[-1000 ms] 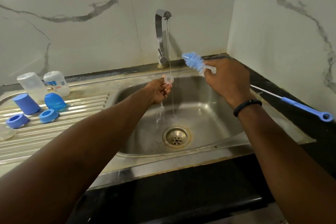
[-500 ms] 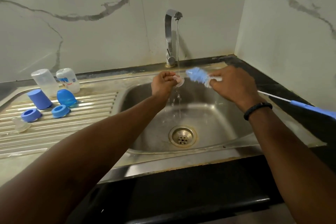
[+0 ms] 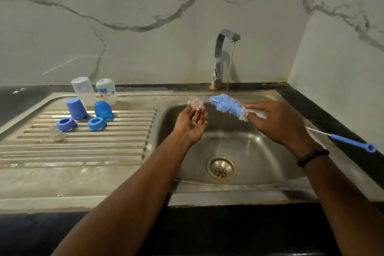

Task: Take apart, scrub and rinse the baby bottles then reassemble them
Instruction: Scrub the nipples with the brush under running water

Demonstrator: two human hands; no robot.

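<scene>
While water ran from the tap: both hands held over the basin.
Left hand (image 3: pixel 192 123): palm up, fingertips pinching a clear teat (image 3: pixel 195 103), raised above the basin's left edge, clear of the stream.
Right hand (image 3: pixel 276 122): fingers curled round the bottle brush (image 3: pixel 228 106) just behind the bristles; grip clenched on it, blue bristle head aimed left toward the teat, close but apart.
Brush handle: thin white wire trailing right past the wrist to a blue end (image 3: pixel 353 142) over the dark tabletop (image 3: pixel 353 110).
Wristband (image 3: pixel 312 157): black, on the right wrist.
Tap (image 3: pixel 223 56): chrome, thin stream falling between the hands.
Sink (image 3: pixel 259 151): steel, drain (image 3: pixel 221 167) in the middle.
Drainboard (image 3: pixel 83 151): ribbed, wet.
Bottles: two upended at the back, one plain (image 3: pixel 83 90), one printed (image 3: pixel 106 91).
Caps: two blue, (image 3: pixel 76 108) and (image 3: pixel 103 110), in front of the bottles.
Rings: two blue collars, (image 3: pixel 66 124) and (image 3: pixel 96 123), nearer.
Second teat (image 3: pixel 56 134): clear, lying left of the rings.
</scene>
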